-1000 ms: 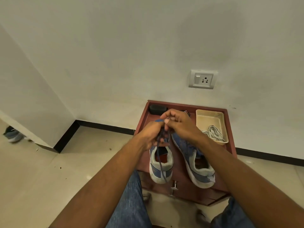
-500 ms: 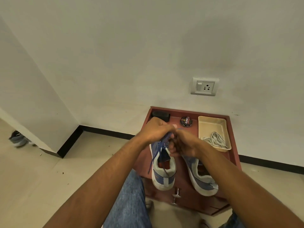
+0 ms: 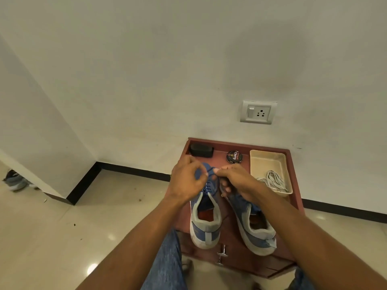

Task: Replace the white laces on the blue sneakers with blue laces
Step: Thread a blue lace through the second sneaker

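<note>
Fingers [image 3: 202, 174] of the left hand [image 3: 186, 181] are curling in and pinching the blue lace [image 3: 209, 181] just above the toe end of the left sneaker [image 3: 206, 225], a little right of the frame's centre; the right hand [image 3: 236, 181] is sitting just beside it, its thumb and forefinger pinching the same lace near its top while its other fingers are curling loosely downward; the two hands are nearly touching over the front of that shoe. The lace is running down through the eyelets in crossings toward the tongue; the left sneaker is standing heel toward the camera on a reddish wooden cabinet [image 3: 293, 176], in the lower middle of the frame; the right sneaker [image 3: 255, 233] is lying just beside it to the right, tilting outward, with the right forearm passing over its front. In the upper right part of the cabinet top a beige tray [image 3: 267, 159] is holding the white laces [image 3: 274, 182] in a loose bundle at its near end; a round polish tin [image 3: 234, 157] is sitting left of the tray, and a black box [image 3: 201, 150] is sitting in the upper left corner of the cabinet top. A wall socket [image 3: 258, 112] is showing on the wall above; blue jeans [image 3: 165, 266] are showing at the bottom of the frame.
</note>
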